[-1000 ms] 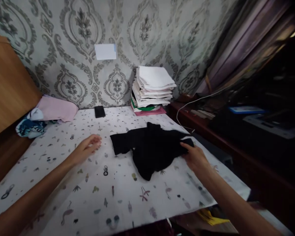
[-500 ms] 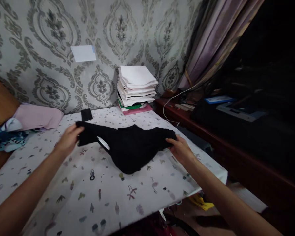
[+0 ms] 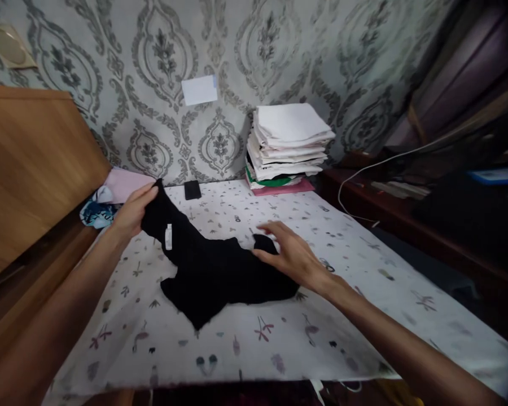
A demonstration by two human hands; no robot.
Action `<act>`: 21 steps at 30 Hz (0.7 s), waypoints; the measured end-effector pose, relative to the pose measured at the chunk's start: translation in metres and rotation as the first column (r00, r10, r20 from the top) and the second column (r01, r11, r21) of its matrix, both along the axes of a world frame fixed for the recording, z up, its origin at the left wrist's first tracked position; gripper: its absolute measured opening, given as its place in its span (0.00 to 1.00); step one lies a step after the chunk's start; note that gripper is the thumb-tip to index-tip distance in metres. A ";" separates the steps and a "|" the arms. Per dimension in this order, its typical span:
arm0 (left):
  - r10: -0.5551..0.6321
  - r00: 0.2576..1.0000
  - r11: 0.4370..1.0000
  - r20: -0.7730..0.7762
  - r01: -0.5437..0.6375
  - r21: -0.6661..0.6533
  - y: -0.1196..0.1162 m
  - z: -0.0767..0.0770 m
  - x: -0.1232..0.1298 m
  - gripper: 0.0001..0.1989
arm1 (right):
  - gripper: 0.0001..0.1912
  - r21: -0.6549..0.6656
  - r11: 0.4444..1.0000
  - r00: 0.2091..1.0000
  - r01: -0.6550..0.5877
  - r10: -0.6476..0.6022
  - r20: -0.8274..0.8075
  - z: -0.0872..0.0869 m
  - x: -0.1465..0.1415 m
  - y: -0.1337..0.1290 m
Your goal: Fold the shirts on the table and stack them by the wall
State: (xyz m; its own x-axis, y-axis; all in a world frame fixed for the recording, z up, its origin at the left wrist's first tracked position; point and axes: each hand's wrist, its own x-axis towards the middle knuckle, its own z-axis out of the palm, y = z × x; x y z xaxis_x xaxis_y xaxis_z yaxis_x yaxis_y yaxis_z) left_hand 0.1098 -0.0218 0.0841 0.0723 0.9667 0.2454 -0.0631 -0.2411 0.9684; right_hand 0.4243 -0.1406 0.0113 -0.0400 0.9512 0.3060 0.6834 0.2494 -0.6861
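A black shirt [image 3: 220,270] lies crumpled across the patterned white sheet, a small white tag [image 3: 168,237] showing on its left part. Its upper left end is pinched in my left hand [image 3: 133,211], which lifts that corner off the surface. Over the shirt's right part is my right hand [image 3: 294,256], thumb and fingers spread apart. A fold of black cloth shows between them, not gripped; whether the palm touches the shirt I cannot tell.
Folded, mostly white clothes [image 3: 292,124] form a tall stack against the wall. A small black item [image 3: 192,190] lies left of it. Pink cloth [image 3: 127,185] is beside a wooden panel [image 3: 34,169]. A white cable [image 3: 351,180] runs along the dark red furniture at right.
The view has turned left. My right hand has let go of the shirt's right end and opened above it. My left hand still holds its end, now raised, with the tag facing me.
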 end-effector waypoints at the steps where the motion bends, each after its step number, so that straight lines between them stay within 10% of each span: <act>1: -0.078 0.995 0.996 -0.058 0.080 0.033 -0.004 0.005 0.008 0.12 | 0.29 0.052 0.993 0.993 -0.104 0.107 -0.052 0.010 -0.016 0.012; 5: -0.163 0.858 0.920 -0.486 0.311 0.240 -0.024 0.031 0.049 0.15 | 0.39 0.203 0.868 0.840 -0.453 0.492 -0.228 0.043 -0.077 0.070; 10: 0.311 0.837 0.837 -0.451 -0.016 0.547 -0.047 0.001 0.065 0.20 | 0.18 0.274 0.884 0.724 -0.380 0.468 -0.507 0.061 -0.096 0.108; 14: -0.072 0.818 0.985 -0.571 0.148 0.088 -0.053 -0.073 0.039 0.38 | 0.16 0.354 0.934 0.678 -0.051 0.293 -0.674 0.075 -0.072 0.103; 16: -0.413 0.752 0.910 -0.514 0.330 -0.249 -0.053 -0.094 0.021 0.27 | 0.16 0.396 0.916 0.681 0.060 0.253 -0.687 0.084 -0.055 0.099; 18: -0.548 0.707 0.828 -0.447 0.380 -0.413 -0.050 -0.092 0.002 0.18 | 0.17 0.463 0.874 0.702 0.148 0.236 -0.671 0.093 -0.036 0.095; 21: -0.303 0.804 0.947 -0.512 0.192 -0.259 -0.039 -0.053 -0.033 0.16 | 0.16 0.547 0.799 0.746 0.248 0.204 -0.635 0.103 -0.010 0.085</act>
